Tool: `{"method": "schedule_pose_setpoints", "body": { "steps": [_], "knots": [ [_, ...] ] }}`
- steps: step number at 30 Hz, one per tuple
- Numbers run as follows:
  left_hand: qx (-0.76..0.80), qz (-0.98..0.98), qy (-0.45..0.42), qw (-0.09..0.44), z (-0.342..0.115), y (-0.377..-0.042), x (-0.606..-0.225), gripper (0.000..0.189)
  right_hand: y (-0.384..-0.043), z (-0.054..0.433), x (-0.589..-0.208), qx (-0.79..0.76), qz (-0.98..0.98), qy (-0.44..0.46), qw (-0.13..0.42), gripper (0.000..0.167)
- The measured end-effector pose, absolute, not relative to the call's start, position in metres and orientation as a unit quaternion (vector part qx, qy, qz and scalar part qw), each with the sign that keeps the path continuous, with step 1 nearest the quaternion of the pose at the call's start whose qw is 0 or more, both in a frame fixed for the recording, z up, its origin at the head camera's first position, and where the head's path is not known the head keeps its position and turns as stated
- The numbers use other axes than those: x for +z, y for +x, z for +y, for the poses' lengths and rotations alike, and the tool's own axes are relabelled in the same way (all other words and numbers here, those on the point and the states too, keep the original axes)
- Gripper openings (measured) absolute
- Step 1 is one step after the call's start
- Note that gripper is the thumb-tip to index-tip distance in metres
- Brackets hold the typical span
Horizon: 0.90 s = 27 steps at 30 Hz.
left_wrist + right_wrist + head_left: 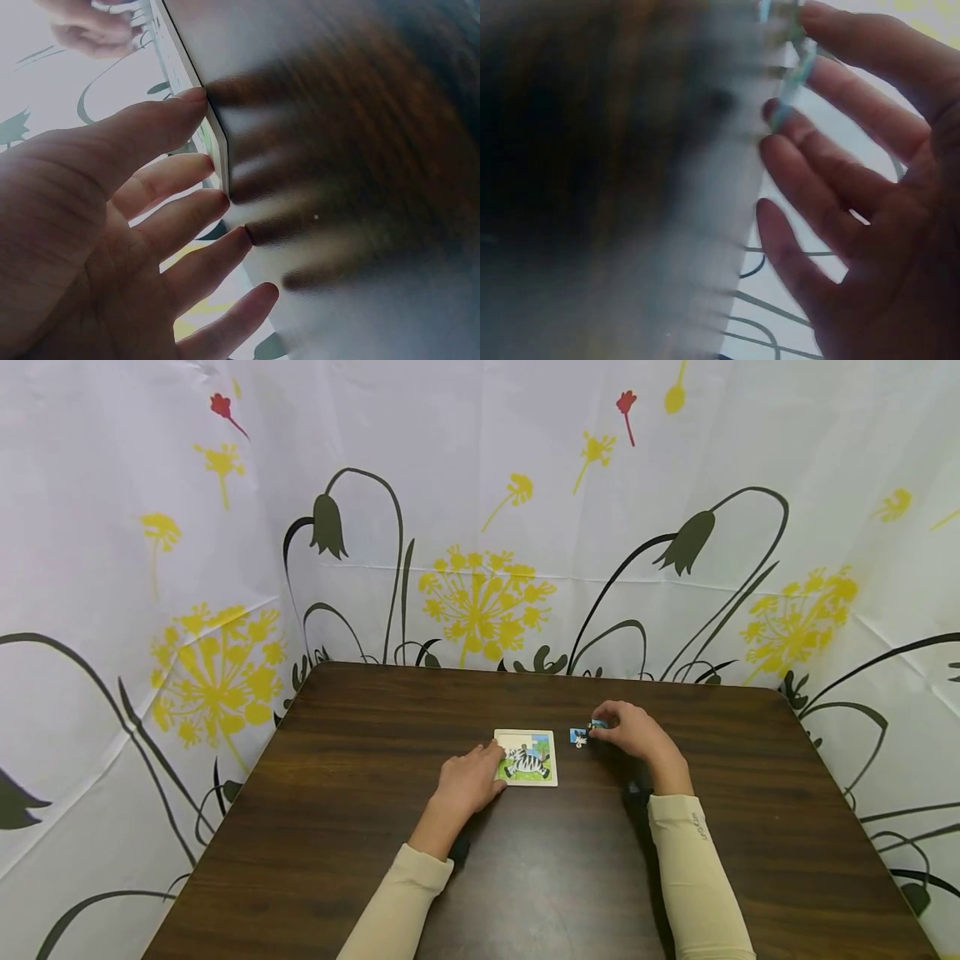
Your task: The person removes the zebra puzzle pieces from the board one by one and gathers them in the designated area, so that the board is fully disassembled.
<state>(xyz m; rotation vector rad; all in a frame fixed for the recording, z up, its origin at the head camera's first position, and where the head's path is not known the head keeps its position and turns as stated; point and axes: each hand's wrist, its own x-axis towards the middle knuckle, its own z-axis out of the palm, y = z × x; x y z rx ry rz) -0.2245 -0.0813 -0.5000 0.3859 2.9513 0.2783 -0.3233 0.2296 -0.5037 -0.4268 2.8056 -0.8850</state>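
A small square puzzle board (536,783) lies flat on the table, with a zebra picture (527,765) on grass inside its pale frame. Along its left edge rests my left hand (467,779). In the left wrist view the thumb (191,95) touches the board's side, and the fingers are spread and lightly bent. To the right of the board, my right hand (633,731) pinches a small blue puzzle piece (597,724) between thumb and fingers, low over the table. Close beside it lies another blue puzzle piece (577,737) with a black-and-white zebra part.
The dark wood-grain table (585,877) reaches back to a white curtain (480,435) printed with yellow, red and dark green flowers. Both forearms, in cream sleeves (693,868), extend over the table from the near side.
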Motion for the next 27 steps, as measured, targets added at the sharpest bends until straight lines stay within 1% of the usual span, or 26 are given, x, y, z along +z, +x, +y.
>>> {"method": "schedule_pose_setpoints", "body": {
  "steps": [5, 13, 16, 22, 27],
  "knots": [
    [0.094, 0.984, 0.128, 0.076, -0.0813, -0.225, -0.5003, 0.05, -0.3222, 0.2301, -0.5069, -0.262, 0.95, -0.131, 0.11, 0.033],
    [0.091, 0.985, 0.128, 0.075, -0.0801, -0.2248, -0.5008, 0.05, -0.3205, 0.2337, -0.5082, -0.244, 0.956, -0.119, 0.115, 0.041],
    [0.089, 0.985, 0.128, 0.076, -0.0801, -0.2245, -0.5016, 0.05, -0.3213, 0.2373, -0.5097, -0.245, 0.955, -0.119, 0.117, 0.039],
    [0.086, 0.985, 0.129, 0.071, -0.0812, -0.226, -0.5039, 0.051, -0.3214, 0.2387, -0.5088, -0.25, 0.953, -0.122, 0.118, 0.031],
    [0.086, 0.985, 0.128, 0.076, -0.081, -0.2272, -0.5034, 0.051, -0.3212, 0.2395, -0.508, -0.25, 0.953, -0.124, 0.117, 0.031]
  ]
}}
